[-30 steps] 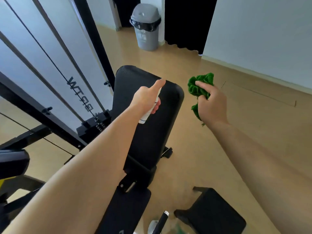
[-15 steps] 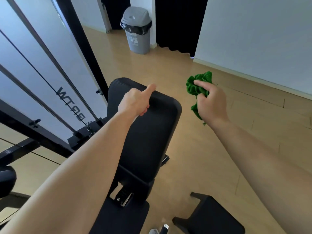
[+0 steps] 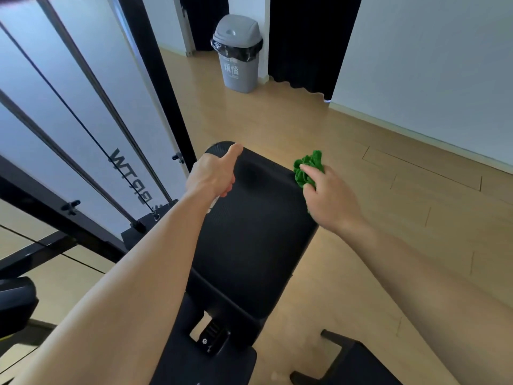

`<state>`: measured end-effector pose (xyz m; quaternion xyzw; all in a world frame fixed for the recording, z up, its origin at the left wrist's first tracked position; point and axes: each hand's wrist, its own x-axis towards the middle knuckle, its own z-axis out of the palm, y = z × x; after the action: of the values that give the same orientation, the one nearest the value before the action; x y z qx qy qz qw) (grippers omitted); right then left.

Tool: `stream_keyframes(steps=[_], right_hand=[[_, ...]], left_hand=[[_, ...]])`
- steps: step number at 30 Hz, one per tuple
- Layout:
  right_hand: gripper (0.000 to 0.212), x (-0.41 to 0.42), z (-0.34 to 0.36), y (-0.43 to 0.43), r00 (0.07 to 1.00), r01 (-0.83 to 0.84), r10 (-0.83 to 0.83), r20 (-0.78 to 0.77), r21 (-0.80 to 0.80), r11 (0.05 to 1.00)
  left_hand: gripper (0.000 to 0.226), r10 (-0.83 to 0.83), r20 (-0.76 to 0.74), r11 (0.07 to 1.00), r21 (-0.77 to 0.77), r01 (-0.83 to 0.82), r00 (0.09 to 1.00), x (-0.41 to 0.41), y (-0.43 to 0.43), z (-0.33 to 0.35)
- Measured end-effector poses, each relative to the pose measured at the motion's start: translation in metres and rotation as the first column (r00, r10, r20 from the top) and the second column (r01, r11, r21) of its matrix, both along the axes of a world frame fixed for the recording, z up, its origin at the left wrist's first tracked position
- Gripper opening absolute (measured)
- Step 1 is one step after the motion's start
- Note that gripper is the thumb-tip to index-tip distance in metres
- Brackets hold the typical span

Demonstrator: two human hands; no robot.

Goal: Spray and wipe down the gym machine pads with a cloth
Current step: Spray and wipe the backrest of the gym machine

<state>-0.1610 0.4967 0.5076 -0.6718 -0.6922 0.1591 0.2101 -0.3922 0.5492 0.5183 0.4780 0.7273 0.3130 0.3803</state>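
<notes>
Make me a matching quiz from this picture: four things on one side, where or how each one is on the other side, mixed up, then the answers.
Things:
1 green cloth
2 grey bin
3 black bench pad
4 left hand

States:
A stands by the dark curtain
B grips a mostly hidden spray bottle, thumb out
C bunched in the right hand
D lies below both hands

Pairs: 1-C, 2-A, 3-D, 4-B

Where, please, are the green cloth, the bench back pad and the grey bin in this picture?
green cloth (image 3: pixel 308 160): head view, bunched top.
bench back pad (image 3: pixel 249 245): head view, pad's middle.
grey bin (image 3: pixel 238 69): head view, front wall.
</notes>
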Motion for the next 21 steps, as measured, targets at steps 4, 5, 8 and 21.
stream_keyframes(steps=[4, 5, 8, 21], right_hand=[[0.049, -0.023, -0.001, 0.010, 0.933, -0.215, 0.178, 0.311, 0.088, 0.973], [0.053, -0.036, 0.002, 0.019, 0.890, -0.272, 0.220, 0.399, 0.077, 0.959], [0.065, -0.085, 0.007, 0.062, 0.797, -0.348, 0.290, 0.529, 0.010, 0.937], [0.054, -0.059, -0.013, 0.048, 0.638, -0.567, 0.345, 0.689, 0.117, 0.815]], left_hand=[[0.070, 0.023, 0.064, 0.999, 0.026, -0.025, 0.998, -0.017, -0.002, -0.001], [0.069, 0.030, 0.071, 0.999, 0.028, -0.033, 0.997, -0.022, -0.004, -0.001], [0.071, 0.053, 0.080, 0.997, 0.055, -0.058, 0.995, -0.038, -0.009, -0.004], [0.072, 0.124, 0.183, 0.989, 0.060, -0.137, 0.975, -0.057, 0.005, -0.012]])
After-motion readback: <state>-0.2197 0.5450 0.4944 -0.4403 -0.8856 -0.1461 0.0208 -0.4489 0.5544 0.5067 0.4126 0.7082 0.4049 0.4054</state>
